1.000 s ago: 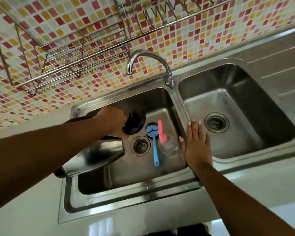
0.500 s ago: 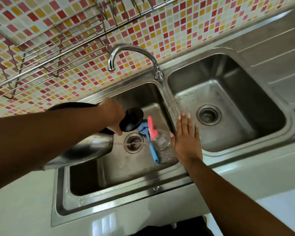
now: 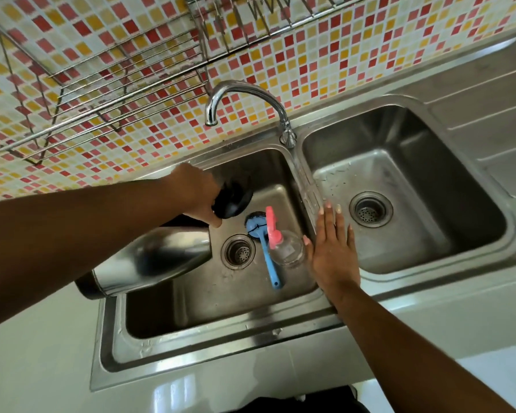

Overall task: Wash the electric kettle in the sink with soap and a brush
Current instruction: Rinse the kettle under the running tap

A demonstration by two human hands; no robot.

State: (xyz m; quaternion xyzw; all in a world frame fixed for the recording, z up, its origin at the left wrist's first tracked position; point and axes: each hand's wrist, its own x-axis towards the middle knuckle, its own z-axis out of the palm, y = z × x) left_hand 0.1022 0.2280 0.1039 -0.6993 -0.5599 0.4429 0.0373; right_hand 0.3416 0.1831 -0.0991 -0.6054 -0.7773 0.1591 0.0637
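Scarcely moved: kettle (image 3: pixel 155 257), tipped on its side over left sink basin (image 3: pixel 209 347), left hand (image 3: pixel 197 192) curled round what seems its handle. Blue brush (image 3: pixel 268 257), soap bottle (image 3: pixel 286 248) in basin. Flat on divider (image 3: pixel 306 186), fingers straight: right hand (image 3: pixel 334 251).

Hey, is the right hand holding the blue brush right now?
No, the blue brush lies loose beside the soap bottle, while the right hand is flat with straight fingers and holds nothing.

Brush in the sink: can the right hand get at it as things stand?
Probably yes: the right hand is open and empty, and only the bottle stands between it and the brush.
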